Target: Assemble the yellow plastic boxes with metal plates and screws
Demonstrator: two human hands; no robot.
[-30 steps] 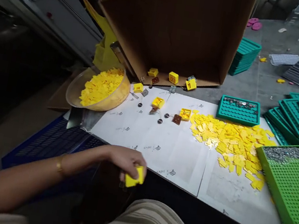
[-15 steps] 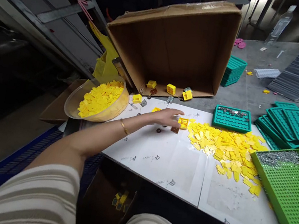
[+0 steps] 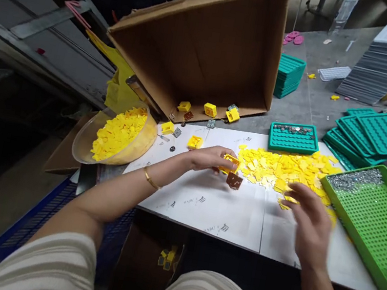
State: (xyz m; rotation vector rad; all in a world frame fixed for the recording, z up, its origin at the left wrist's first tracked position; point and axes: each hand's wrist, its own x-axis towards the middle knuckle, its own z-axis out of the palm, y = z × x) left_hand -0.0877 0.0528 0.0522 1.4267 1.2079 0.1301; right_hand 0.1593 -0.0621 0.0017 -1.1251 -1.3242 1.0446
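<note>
While our left hand (image 3: 209, 157) grips the yellow casing (image 3: 234, 160), seemingly by its sides to leave the brown plate (image 3: 234, 181) loose, our right hand (image 3: 313, 227) hovers wide, apparently empty, beside yellow pieces (image 3: 267, 167) spread within reach.

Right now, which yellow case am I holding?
The open yellow case in your left hand, with a brown plate just below it; neither hand touches the other visible cases.

Grey table (image 3: 297, 110), white printed boards (image 3: 180, 182), loose yellow pieces (image 3: 268, 165), cardboard box (image 3: 209, 53) on its side, stacked green trays (image 3: 289, 77)
</note>
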